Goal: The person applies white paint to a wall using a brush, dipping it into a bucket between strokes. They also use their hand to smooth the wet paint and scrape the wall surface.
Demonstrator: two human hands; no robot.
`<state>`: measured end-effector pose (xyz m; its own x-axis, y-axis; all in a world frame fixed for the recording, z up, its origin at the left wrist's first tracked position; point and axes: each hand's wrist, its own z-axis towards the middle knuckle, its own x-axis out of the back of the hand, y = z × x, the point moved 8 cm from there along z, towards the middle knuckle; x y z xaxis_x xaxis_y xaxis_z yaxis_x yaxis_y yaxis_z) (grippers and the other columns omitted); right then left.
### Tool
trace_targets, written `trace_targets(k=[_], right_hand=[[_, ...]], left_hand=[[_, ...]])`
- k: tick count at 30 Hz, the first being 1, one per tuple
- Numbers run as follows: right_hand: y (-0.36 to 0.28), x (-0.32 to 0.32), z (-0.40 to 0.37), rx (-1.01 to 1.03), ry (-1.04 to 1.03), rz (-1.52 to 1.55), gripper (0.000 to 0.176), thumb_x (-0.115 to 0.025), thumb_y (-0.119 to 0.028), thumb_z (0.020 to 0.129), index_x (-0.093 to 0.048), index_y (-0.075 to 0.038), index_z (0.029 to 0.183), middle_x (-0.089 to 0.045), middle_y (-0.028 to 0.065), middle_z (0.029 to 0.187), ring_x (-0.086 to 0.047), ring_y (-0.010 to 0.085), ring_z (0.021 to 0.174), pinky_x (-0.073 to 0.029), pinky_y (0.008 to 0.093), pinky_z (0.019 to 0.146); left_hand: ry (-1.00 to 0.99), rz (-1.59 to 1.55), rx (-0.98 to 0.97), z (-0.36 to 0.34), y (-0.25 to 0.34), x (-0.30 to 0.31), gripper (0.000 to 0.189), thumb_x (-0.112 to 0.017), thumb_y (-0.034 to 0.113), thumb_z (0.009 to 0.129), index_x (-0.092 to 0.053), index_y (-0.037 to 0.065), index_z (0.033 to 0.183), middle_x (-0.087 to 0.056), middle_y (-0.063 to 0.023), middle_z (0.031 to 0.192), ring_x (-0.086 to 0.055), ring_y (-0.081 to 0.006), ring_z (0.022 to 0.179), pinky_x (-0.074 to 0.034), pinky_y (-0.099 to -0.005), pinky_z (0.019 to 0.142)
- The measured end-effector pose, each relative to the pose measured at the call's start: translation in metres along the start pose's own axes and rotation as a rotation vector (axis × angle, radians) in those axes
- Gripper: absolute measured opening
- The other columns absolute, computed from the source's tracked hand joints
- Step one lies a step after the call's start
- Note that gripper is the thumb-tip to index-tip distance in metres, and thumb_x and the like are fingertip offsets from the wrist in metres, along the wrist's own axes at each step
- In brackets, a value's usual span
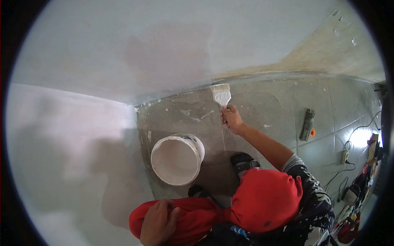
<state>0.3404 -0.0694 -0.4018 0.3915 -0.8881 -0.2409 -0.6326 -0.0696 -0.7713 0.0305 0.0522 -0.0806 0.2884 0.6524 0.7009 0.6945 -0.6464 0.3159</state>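
Note:
My right hand (232, 118) is closed around the handle of a wide paintbrush (221, 95). The brush is coated in white, and its bristles point at the foot of the wall (168, 57), close to where it meets the tiled floor. Whether the bristles touch the wall cannot be made out. My left hand (159, 223) lies over my red-clothed knee (191, 213), thumb apart, with nothing visible in it. Between the knee and the brush stands a white bucket (176, 160), its mouth tipped toward my view and its inside whitish.
On the grey tiles (262, 110), spotted with white splashes, lies a plaster-caked trowel (307, 125) beside an orange ring-shaped thing (312, 132). A power strip (344, 156) with cords and assorted clutter (355, 192) sits at far right. Another wall (74, 156) closes off the left.

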Motion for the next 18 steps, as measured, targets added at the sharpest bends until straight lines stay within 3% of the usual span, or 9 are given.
trace_targets(k=[5,11,13,18], right_hand=[[-0.009,-0.001,0.004,0.005,0.084,0.033,0.021,-0.052,-0.024,0.104,-0.043,-0.006,0.099,-0.052,0.0038,0.076,-0.050,0.0115,0.059,-0.044,0.0281,0.050],[-0.077,-0.031,-0.044,0.171,0.074,0.158,0.022,-0.052,-0.025,0.104,-0.040,-0.008,0.099,-0.048,0.0016,0.079,-0.043,0.0093,0.061,-0.039,0.0262,0.050],[-0.077,-0.043,-0.057,0.198,-0.052,0.262,0.020,-0.049,-0.027,0.106,-0.040,-0.010,0.098,-0.045,-0.0005,0.079,-0.039,0.0084,0.060,-0.034,0.0254,0.049],[-0.018,-0.027,-0.034,-0.002,0.019,0.206,0.021,-0.049,-0.027,0.105,-0.039,-0.010,0.097,-0.045,0.0002,0.079,-0.039,0.0084,0.059,-0.033,0.0260,0.047]], left_hand=[[0.006,-0.041,0.047,-0.001,0.000,0.001,0.026,-0.061,0.023,0.093,-0.058,0.000,0.105,-0.065,-0.0195,0.098,-0.063,-0.0386,0.094,-0.049,-0.0450,0.083],[-0.020,-0.028,0.010,0.006,-0.002,-0.003,0.026,-0.062,0.022,0.093,-0.057,0.000,0.105,-0.065,-0.0200,0.100,-0.063,-0.0385,0.095,-0.049,-0.0448,0.084],[-0.024,-0.057,0.019,0.006,0.006,0.002,0.026,-0.062,0.022,0.093,-0.057,-0.001,0.105,-0.065,-0.0201,0.101,-0.063,-0.0386,0.096,-0.049,-0.0450,0.084],[-0.025,-0.049,0.006,0.004,-0.003,-0.002,0.026,-0.062,0.022,0.093,-0.057,0.000,0.105,-0.065,-0.0200,0.101,-0.063,-0.0389,0.097,-0.049,-0.0450,0.084]])
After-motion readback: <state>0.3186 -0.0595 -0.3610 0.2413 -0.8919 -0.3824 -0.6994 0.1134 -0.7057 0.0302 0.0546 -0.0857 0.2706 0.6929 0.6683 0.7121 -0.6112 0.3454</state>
